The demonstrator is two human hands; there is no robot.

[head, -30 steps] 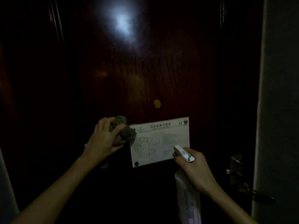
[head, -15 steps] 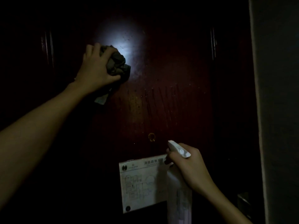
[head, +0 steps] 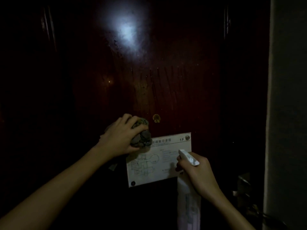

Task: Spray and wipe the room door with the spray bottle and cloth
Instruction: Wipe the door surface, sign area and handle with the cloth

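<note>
**Item 1, room door** [head: 166, 77]. Dark red-brown wood, poorly lit, with one bright patch of glare high on the panel. Thin vertical run marks show on the middle panel above the peephole [head: 156, 118]. They look like spray that has not yet been wiped off.

**Item 2, cloth** [head: 141, 135]. Grey and bunched into a wad. It is pressed against the door just left of the peephole and touches the top left corner of the notice [head: 157, 166].

**Item 3, left hand** [head: 120, 138]. Fingers and thumb are curled round the cloth, holding it tight. Half a second ago this hand was high on the panel beside the glare. It has now swept down to the notice, so one downward wipe appears to be finished.

**Item 4, spray bottle** [head: 188, 196]. White and upright, with its nozzle pointing at the notice, close to the door.

**Item 5, right hand** [head: 197, 171]. It is wrapped round the neck of the bottle and has barely moved. Whether a finger is pulling the trigger cannot be told.

**Item 6, door handle** [head: 244, 183]. Metal, dim, low on the right near the wall [head: 285, 113].

**Assessment.** Wiping is under way. The streaked area to the right of the stroke, the notice and the lower door probably remain to be done.
</note>
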